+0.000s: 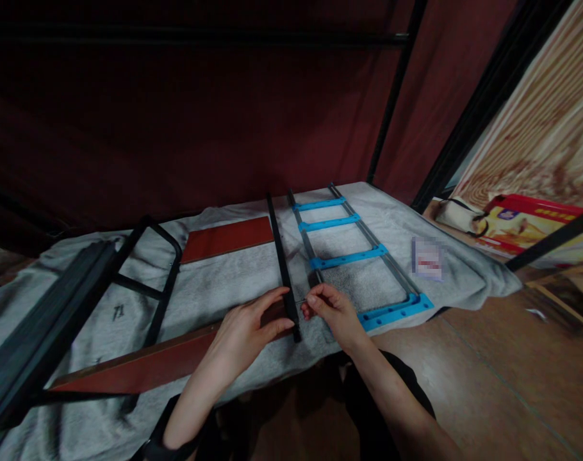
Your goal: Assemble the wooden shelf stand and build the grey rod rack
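A: Where does the left hand [246, 336] sit?

B: Near the front edge of the grey cloth-covered tabletop [224, 282], fingers curled around the near end of a long black metal bar [282, 259], which runs from that edge toward the back.

A: And the right hand [332, 312]?

B: Just beside the bar, thumb and forefinger pinched shut on a small thin metal pin [301, 301] whose tip meets the bar's side.

A: What lies around them?

B: To the right, a grey-railed frame with blue plastic crosspieces [349, 256]; under the left hand, a reddish-brown wooden board [142, 368]; at the left edge, a black tubular frame [152, 288].
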### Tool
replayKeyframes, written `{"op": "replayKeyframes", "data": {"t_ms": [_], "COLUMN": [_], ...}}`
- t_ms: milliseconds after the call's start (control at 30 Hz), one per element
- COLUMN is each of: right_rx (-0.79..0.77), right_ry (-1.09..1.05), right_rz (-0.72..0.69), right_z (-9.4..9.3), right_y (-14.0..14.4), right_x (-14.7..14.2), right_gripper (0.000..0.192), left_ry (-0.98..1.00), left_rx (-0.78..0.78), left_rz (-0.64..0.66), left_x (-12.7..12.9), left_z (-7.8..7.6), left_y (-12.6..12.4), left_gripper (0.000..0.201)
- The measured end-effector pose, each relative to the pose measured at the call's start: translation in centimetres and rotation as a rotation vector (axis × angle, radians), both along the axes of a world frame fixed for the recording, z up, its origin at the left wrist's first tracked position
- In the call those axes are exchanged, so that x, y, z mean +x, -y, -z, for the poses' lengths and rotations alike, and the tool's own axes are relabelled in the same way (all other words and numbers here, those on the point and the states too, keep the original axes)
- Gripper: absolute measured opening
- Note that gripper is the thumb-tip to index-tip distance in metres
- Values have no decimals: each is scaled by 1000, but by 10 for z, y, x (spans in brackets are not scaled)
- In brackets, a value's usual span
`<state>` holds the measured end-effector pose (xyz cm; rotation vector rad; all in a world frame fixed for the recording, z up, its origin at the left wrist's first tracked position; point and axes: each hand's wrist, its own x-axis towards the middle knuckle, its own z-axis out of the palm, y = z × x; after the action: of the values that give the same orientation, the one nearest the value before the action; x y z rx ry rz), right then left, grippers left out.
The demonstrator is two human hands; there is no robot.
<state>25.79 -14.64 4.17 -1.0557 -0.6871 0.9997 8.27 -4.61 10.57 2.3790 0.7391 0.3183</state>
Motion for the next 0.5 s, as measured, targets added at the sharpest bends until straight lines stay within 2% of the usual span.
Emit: {"op": "replayKeyframes", "data": {"t_ms": [233,500], "right_rx": [-7,-29], "right_ry": [93,110], "right_rz": [42,38], "right_z": [-2,-3], "right_y": [-1,-2], "right_x": [-9,-9], "right_gripper": [30,34], "left_ry": [-5,35], "left_rx": [-7,34], "left_rz": [6,6], "left_x": [1,2], "left_z": [-7,-10], "left_y": [3,2], "left_gripper": [51,25]}}
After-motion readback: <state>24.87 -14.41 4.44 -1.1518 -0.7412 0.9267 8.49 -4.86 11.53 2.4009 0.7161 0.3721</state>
